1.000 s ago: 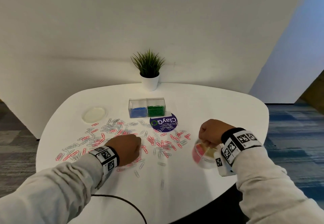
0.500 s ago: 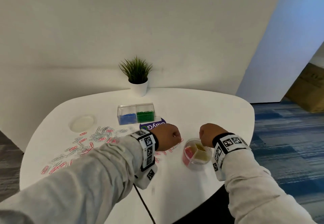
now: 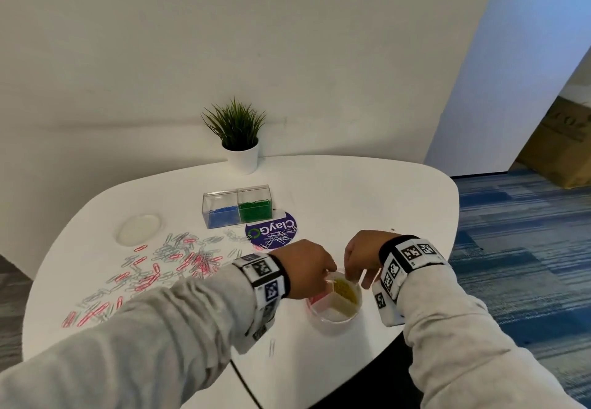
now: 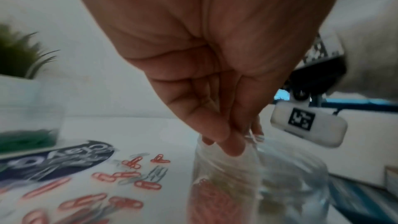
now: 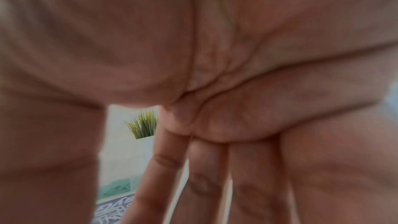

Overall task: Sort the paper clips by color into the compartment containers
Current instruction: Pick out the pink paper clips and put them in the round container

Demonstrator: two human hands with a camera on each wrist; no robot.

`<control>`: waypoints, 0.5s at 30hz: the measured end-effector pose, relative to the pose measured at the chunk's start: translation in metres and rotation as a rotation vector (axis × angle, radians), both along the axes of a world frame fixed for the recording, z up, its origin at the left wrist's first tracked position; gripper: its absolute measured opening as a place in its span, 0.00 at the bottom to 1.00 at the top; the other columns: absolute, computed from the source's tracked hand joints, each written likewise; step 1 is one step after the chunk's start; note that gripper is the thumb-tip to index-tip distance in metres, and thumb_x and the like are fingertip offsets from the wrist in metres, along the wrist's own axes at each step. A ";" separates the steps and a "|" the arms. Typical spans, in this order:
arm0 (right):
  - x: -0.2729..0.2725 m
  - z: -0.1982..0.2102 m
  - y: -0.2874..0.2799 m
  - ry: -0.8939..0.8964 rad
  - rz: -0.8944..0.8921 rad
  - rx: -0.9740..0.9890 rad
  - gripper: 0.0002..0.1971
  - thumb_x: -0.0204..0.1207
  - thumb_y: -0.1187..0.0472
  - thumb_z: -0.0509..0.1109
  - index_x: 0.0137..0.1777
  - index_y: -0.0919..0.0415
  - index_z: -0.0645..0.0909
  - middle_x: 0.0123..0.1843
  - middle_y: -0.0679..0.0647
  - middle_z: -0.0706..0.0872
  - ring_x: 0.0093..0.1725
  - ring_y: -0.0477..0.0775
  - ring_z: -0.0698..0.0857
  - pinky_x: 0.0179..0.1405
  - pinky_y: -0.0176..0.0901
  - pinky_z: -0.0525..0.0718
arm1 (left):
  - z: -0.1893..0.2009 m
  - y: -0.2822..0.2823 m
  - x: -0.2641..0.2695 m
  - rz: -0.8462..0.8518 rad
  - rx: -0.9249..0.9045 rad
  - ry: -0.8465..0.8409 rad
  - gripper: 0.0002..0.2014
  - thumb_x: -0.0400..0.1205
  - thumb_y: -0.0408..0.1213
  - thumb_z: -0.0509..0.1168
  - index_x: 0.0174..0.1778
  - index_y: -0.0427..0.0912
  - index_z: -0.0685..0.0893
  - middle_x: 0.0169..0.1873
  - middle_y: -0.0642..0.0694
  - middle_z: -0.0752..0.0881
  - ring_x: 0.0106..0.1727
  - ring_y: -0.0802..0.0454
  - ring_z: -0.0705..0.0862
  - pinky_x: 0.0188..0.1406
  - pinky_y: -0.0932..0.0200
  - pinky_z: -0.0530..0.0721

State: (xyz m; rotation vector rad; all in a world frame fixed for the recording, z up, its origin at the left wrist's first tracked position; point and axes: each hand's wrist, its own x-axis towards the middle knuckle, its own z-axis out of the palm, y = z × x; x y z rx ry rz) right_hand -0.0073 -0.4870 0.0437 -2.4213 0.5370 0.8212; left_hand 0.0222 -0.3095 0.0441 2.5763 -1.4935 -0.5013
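Surface: smooth white rounded table (image 3: 351, 191).
Container: clear round plastic tub (image 3: 335, 304), 3 compartments.
Left hand (image 3: 303, 268): fingertips bunched over tub, contents unclear.
Right hand (image 3: 364, 256): fingers relaxed at rim.

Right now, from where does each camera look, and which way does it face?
Head: above the table, facing forward and down; both sleeves, left hand and right hand over the round container.
Left wrist: under the left palm, along its fingers to the container's rim.
Right wrist: under the right palm; its fingers fill the view.
Shared: potted plant.
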 end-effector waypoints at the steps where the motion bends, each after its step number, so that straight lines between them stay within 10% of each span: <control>1: 0.000 -0.001 0.000 0.015 -0.013 0.026 0.11 0.75 0.62 0.75 0.55 0.68 0.87 0.46 0.58 0.93 0.38 0.55 0.91 0.36 0.42 0.88 | -0.001 0.010 0.002 0.037 -0.031 0.056 0.16 0.83 0.40 0.66 0.67 0.46 0.86 0.58 0.50 0.89 0.58 0.52 0.86 0.56 0.59 0.82; 7: 0.013 -0.032 -0.001 -0.295 0.049 -0.069 0.09 0.80 0.60 0.65 0.53 0.59 0.86 0.56 0.54 0.89 0.57 0.56 0.88 0.49 0.42 0.82 | -0.009 0.067 0.015 0.479 -0.349 0.628 0.17 0.79 0.21 0.61 0.58 0.42 0.87 0.44 0.47 0.92 0.41 0.53 0.92 0.38 0.60 0.88; 15: 0.035 -0.073 0.015 -0.432 0.211 -0.181 0.16 0.78 0.49 0.71 0.66 0.41 0.83 0.64 0.48 0.79 0.64 0.52 0.81 0.65 0.42 0.78 | -0.031 0.104 0.042 0.446 0.005 -0.017 0.11 0.85 0.44 0.65 0.61 0.54 0.86 0.55 0.55 0.86 0.56 0.56 0.83 0.55 0.63 0.78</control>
